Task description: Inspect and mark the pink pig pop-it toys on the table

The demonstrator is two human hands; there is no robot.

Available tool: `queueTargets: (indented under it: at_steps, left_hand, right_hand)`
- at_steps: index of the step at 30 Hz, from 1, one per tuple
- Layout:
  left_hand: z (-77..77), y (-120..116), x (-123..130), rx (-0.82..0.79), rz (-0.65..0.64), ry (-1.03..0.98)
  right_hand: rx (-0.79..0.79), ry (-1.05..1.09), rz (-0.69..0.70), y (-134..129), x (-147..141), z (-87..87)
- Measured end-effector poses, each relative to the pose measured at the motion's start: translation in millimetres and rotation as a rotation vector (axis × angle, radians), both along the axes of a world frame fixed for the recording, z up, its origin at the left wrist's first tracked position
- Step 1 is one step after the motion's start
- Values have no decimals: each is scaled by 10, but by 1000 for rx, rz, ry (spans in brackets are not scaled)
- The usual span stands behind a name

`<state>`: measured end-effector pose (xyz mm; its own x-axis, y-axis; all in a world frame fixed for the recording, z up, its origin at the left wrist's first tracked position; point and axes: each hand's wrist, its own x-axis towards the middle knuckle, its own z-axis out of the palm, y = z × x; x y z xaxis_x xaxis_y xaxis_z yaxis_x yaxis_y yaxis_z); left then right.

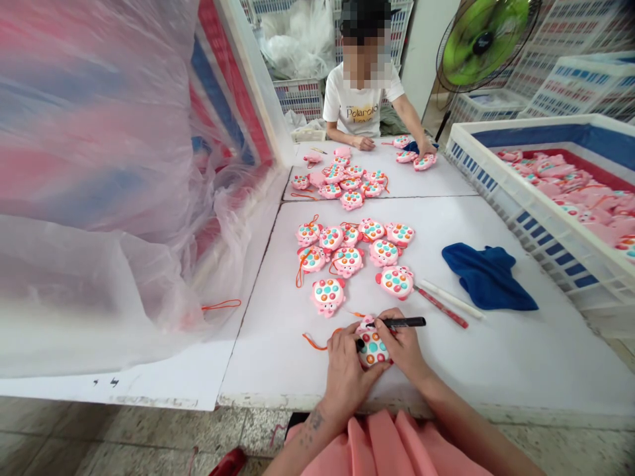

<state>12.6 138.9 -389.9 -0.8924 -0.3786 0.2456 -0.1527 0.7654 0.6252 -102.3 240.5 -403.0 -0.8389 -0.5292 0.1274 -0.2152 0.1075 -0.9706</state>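
Note:
Near the front edge of the white table, my left hand [344,367] grips a pink toy [374,350] with colored dots and an orange cord; a black cap shows by its fingers. My right hand [403,344] holds a black marker [407,322], its tip at the toy's pink head, while the fingers rest against the toy's right side. Just beyond lie several similar toys, the closest being one face up [328,295] and another [397,282] beside a red patterned stick [443,308] and a white stick [454,299].
A blue cloth [489,274] lies to the right. A white crate [540,225] full of pink toys borders the right side. Plastic sheeting [119,277] hangs at left. Across the table [278,370], a person [362,99] touches toys near another toy pile [351,184]. A green fan [483,41] stands behind.

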Motion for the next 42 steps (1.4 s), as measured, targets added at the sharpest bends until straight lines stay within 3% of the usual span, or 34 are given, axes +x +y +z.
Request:
queueTargets:
  at_steps: [18, 25, 42]
  left_hand:
    - [5, 2, -3, 12, 6, 13]
    - [-8, -4, -3, 11, 8, 33]
    - [-1, -1, -2, 2, 7, 18]
  right_hand:
    - [-35, -7, 26, 6, 7, -21]
    - [-57, -32, -38, 3, -26, 23]
    - [-59, -9, 27, -1, -3, -12]
